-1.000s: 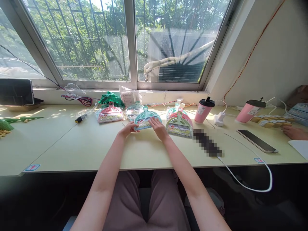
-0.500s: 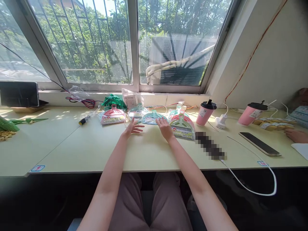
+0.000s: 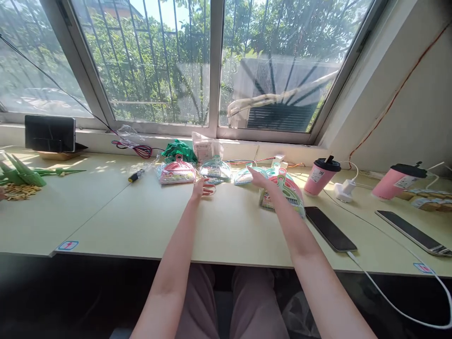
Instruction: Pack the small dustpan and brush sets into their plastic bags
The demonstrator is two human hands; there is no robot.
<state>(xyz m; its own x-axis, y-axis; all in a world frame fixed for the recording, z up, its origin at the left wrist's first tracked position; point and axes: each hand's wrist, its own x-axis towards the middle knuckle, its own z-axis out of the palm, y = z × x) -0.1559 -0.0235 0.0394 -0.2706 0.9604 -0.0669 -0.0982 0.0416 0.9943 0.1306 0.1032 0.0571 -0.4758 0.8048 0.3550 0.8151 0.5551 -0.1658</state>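
Note:
Mini dustpan-and-brush sets in clear wrapping lie along the back of the table. My left hand [image 3: 202, 188] rests just in front of the pale blue-green set [image 3: 216, 168], fingers apart and holding nothing. Left of it lies a pink set [image 3: 178, 172]. My right hand [image 3: 260, 180] reaches beside the teal set [image 3: 245, 175], one finger stretched toward its handle; the other fingers are partly hidden, and I cannot tell whether it touches the set. Under and behind my right wrist lies an overlapping pile of sets, with a green one [image 3: 293, 197] in front.
To the right are two pink cups [image 3: 319, 178] [image 3: 399, 182], a white charger [image 3: 345, 190], a black phone [image 3: 330, 228] on a cable and another phone [image 3: 411, 230]. Leftward lie a screwdriver [image 3: 136, 176], green leaves [image 3: 26, 175] and a tablet [image 3: 50, 134]. A green bag [image 3: 179, 150] sits behind.
The view has shifted, so the table's things appear further right. My right hand has turned, its fingers less spread and pointing leftward over the teal set. My left hand stays by the blue-green set.

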